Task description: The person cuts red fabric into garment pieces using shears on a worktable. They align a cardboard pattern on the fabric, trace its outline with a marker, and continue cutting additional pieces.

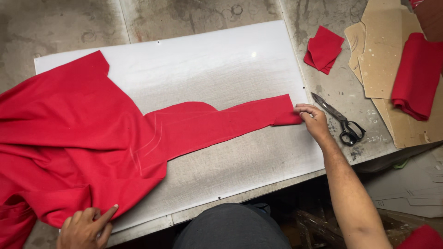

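Left hand [85, 228]: nearest to us at the lower left of the frame, our fingers curled, forefinger stretched out, pressing the edge of the red fabric [78, 138]; its grip is not closed around anything.
Red fabric: bunched at the left of the frame, with a long narrow strip running right across the white board [207, 60]; faint chalk lines show near its middle.
White board: flat on the grey worktop [60, 27], filling the centre of the frame.
Right hand [314, 121]: at the centre right, our grip pinched shut on the folded end of the strip.
Scissors [340, 120]: on the worktop just right of our right hand, black handles toward the lower right.
Folded red pieces [324, 48]: upper right, on the worktop.
Cardboard patterns [383, 55]: far upper right, with a red roll [417, 76] lying on them.
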